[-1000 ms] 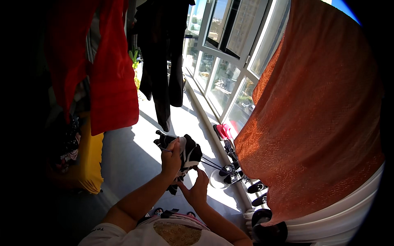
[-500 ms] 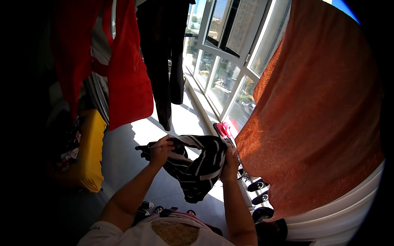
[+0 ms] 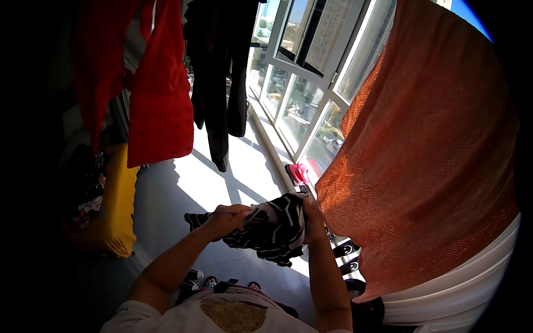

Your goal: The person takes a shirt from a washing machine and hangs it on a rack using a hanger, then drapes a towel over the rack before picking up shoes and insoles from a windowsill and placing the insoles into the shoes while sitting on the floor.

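Observation:
A black garment with white stripes hangs bunched between my two hands, in front of my body. My left hand is closed on its left part, and a striped end sticks out beyond the wrist. What looks like a thin, dark strip lies across that hand; I cannot make out what it is. My right hand grips the garment's right edge, its fingers partly hidden by the cloth.
Red clothing and dark trousers hang ahead on the left. An orange curtain fills the right, beside the windows. A yellow cloth-covered thing stands left. Pink slippers and black slippers lie along the window side.
The garment was spread with a gap in its middle; now it is bunched together. My left hand has moved right and slightly down, closer to the right hand.

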Tool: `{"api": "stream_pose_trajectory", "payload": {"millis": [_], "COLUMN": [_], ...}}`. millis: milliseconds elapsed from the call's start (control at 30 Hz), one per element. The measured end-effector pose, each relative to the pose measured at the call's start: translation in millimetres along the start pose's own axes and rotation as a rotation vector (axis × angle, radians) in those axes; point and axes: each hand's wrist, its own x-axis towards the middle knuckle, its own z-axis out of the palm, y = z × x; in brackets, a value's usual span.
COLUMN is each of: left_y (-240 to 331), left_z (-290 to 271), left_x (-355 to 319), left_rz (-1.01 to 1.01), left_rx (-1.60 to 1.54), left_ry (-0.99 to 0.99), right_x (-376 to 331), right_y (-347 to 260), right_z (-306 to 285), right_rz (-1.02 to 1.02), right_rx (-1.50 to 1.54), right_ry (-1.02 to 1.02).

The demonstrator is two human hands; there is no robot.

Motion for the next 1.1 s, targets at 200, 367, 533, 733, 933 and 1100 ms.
{"api": "stream_pose_trajectory", "payload": {"millis": [200, 367, 533, 733, 933, 1100], "left_y": [29, -7, -5, 10, 42, 91], "left_z": [38, 45, 23, 0, -13, -40], "left_x": [7, 10, 12, 6, -3, -4], "left_rz": [-0.033, 0.000, -0.105, 0.090, 0.217, -0.011], "left_rx": [0.116, -0.060, -0.325, 0.172, 0.375, 0.037], "left_ry": [-0.029, 0.091, 0.180, -0.054, -0.284, -0.136], "right_x": [-2, -1, -9, -10, 4, 8], "right_y": [1, -13, -39, -66, -68, -43], "right_z": [44, 43, 15, -4, -6, -53], "right_rz": [0.150, 0.116, 0.086, 0.113, 0.267, 0.392], "right_rx": [0.058, 0.025, -0.023, -0.146, -0.569, -1.168], "right_ry": [-0.229, -0.179, 0.012, -0.027, -0.035, 0.078]}}
